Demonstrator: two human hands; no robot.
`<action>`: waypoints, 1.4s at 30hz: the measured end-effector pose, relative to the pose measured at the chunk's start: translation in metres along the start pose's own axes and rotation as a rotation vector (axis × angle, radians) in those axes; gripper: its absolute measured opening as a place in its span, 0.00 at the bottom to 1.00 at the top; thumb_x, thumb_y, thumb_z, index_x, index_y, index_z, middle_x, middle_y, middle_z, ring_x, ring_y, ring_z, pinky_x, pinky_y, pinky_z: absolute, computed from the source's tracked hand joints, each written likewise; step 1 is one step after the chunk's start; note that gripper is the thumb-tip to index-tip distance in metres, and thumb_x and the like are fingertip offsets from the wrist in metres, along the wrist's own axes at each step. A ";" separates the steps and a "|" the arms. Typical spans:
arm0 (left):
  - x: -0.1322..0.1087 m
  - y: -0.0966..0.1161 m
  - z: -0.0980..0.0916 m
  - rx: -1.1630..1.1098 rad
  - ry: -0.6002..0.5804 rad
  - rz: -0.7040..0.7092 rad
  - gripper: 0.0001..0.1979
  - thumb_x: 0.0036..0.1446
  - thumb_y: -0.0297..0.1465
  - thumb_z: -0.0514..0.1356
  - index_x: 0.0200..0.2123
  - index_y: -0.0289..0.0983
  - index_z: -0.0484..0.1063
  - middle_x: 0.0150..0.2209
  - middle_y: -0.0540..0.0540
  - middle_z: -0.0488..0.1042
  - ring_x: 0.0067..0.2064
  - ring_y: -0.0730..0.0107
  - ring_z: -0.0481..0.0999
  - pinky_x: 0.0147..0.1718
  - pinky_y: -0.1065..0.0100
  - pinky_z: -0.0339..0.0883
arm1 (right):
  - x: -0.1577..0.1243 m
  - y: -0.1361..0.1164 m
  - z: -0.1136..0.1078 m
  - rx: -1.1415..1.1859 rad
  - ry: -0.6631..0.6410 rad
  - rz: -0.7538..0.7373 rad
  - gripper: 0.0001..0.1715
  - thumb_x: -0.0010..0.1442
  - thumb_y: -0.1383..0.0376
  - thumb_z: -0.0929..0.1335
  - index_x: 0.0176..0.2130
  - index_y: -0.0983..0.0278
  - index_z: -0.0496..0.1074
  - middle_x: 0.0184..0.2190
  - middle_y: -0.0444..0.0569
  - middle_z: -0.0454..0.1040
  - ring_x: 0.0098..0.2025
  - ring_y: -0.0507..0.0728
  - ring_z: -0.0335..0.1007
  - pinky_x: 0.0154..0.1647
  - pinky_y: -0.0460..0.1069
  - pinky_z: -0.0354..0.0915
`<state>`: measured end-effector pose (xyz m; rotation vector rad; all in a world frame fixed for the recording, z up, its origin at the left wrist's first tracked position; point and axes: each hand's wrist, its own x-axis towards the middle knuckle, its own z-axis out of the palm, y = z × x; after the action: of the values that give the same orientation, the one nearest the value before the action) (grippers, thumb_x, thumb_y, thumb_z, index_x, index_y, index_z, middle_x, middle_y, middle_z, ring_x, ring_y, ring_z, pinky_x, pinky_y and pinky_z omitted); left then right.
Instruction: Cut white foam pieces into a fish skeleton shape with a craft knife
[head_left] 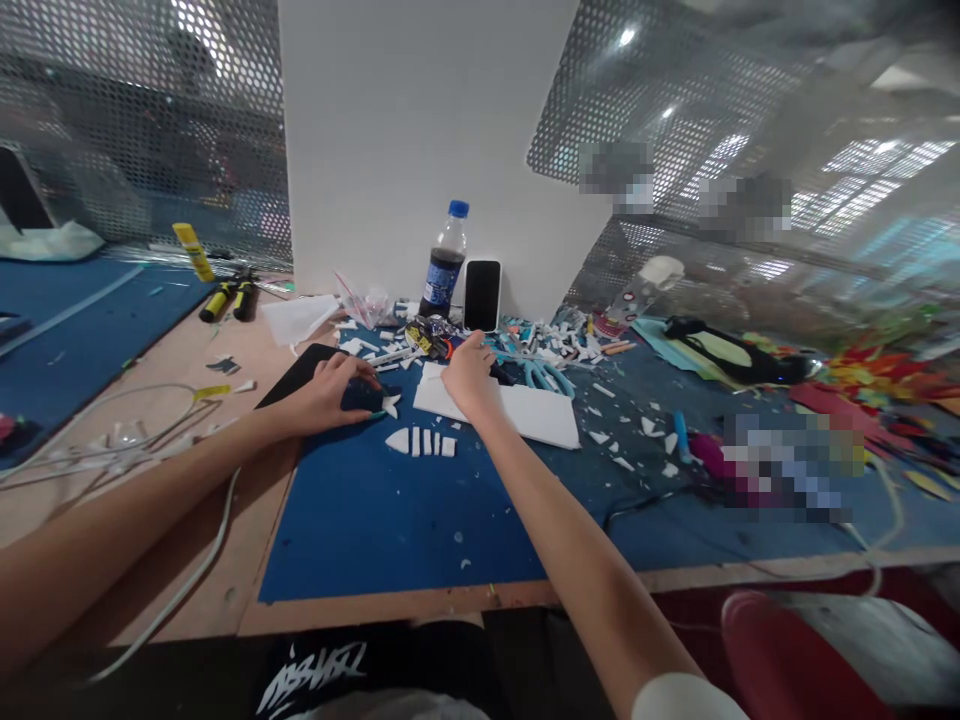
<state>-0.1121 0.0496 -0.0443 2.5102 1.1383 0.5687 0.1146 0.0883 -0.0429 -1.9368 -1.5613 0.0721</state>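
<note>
– what's nearest you?
– on your smooth blue mat (375, 530), flat white pieces (425, 442), one pointed, lined up.
– your hands?
– apart: left hand (336, 390) by a jagged scrap (391, 404), right hand (470, 375) over a white rectangular slab (541, 414); can't tell either's grip.

Here we have a blue-capped plastic bottle (442, 277) of dark drink, standing before a tall white panel (405, 120)! Over left, we spot a yellow glue stick (193, 252) near black-and-yellow tool handles (231, 298); far right, we catch bright red-orange pieces (889, 368), with perforated metal screens (135, 135) flanking the panel.
</note>
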 end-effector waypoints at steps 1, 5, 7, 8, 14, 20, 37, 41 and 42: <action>0.000 0.000 0.000 0.001 -0.001 0.000 0.20 0.54 0.42 0.58 0.46 0.38 0.63 0.48 0.41 0.68 0.53 0.53 0.62 0.51 0.52 0.53 | 0.002 0.001 0.000 -0.005 0.009 -0.013 0.35 0.47 0.76 0.66 0.53 0.77 0.50 0.48 0.76 0.59 0.52 0.75 0.59 0.48 0.67 0.57; 0.000 0.002 0.000 0.004 0.002 0.004 0.20 0.55 0.43 0.57 0.46 0.37 0.64 0.47 0.40 0.67 0.53 0.53 0.62 0.51 0.51 0.52 | 0.008 0.004 -0.012 -0.025 0.067 -0.055 0.32 0.50 0.77 0.64 0.53 0.78 0.50 0.49 0.77 0.59 0.52 0.75 0.59 0.49 0.68 0.55; -0.001 0.002 -0.001 0.002 0.001 0.008 0.20 0.55 0.43 0.56 0.46 0.37 0.65 0.48 0.40 0.67 0.53 0.52 0.62 0.51 0.50 0.52 | 0.011 0.006 -0.025 -0.033 0.106 -0.083 0.32 0.50 0.77 0.64 0.53 0.78 0.50 0.50 0.77 0.58 0.53 0.75 0.58 0.51 0.68 0.54; -0.001 0.003 -0.001 0.002 0.000 0.008 0.20 0.55 0.43 0.56 0.45 0.37 0.65 0.48 0.39 0.67 0.54 0.52 0.62 0.51 0.50 0.52 | 0.013 0.008 -0.033 -0.036 0.130 -0.101 0.32 0.51 0.77 0.64 0.54 0.78 0.50 0.51 0.76 0.57 0.54 0.75 0.57 0.52 0.67 0.53; 0.000 0.003 -0.001 -0.005 -0.004 -0.015 0.21 0.54 0.46 0.56 0.44 0.38 0.66 0.48 0.40 0.67 0.54 0.51 0.62 0.52 0.50 0.52 | 0.030 0.028 -0.083 -0.057 0.277 -0.180 0.27 0.56 0.73 0.62 0.54 0.73 0.50 0.51 0.68 0.56 0.57 0.72 0.55 0.55 0.67 0.51; 0.000 0.001 0.000 -0.027 -0.020 -0.020 0.22 0.54 0.45 0.57 0.47 0.38 0.64 0.49 0.39 0.69 0.56 0.49 0.60 0.52 0.48 0.53 | 0.040 0.055 -0.099 -0.083 0.312 -0.251 0.26 0.52 0.78 0.58 0.52 0.71 0.50 0.50 0.64 0.57 0.54 0.67 0.58 0.54 0.65 0.54; -0.001 0.001 -0.001 -0.017 -0.027 -0.004 0.20 0.55 0.43 0.57 0.46 0.38 0.64 0.49 0.38 0.68 0.55 0.51 0.61 0.51 0.47 0.53 | 0.070 0.119 -0.113 0.026 0.176 -0.335 0.29 0.48 0.79 0.60 0.50 0.69 0.51 0.44 0.60 0.63 0.47 0.60 0.64 0.49 0.59 0.61; -0.001 0.002 -0.001 -0.013 -0.023 -0.014 0.20 0.55 0.43 0.57 0.46 0.38 0.64 0.49 0.38 0.68 0.55 0.50 0.61 0.51 0.47 0.54 | 0.066 0.130 -0.099 0.015 0.111 -0.323 0.28 0.47 0.79 0.61 0.48 0.70 0.53 0.43 0.59 0.65 0.46 0.61 0.65 0.48 0.59 0.62; -0.001 0.002 -0.001 -0.010 -0.023 -0.014 0.20 0.55 0.43 0.57 0.46 0.37 0.64 0.49 0.38 0.68 0.55 0.50 0.61 0.51 0.47 0.54 | 0.064 0.131 -0.095 0.012 0.099 -0.318 0.28 0.47 0.79 0.62 0.48 0.70 0.54 0.43 0.60 0.65 0.46 0.61 0.65 0.48 0.59 0.62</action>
<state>-0.1117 0.0476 -0.0425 2.4922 1.1410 0.5396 0.2856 0.0923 -0.0120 -1.6342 -1.7752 -0.1463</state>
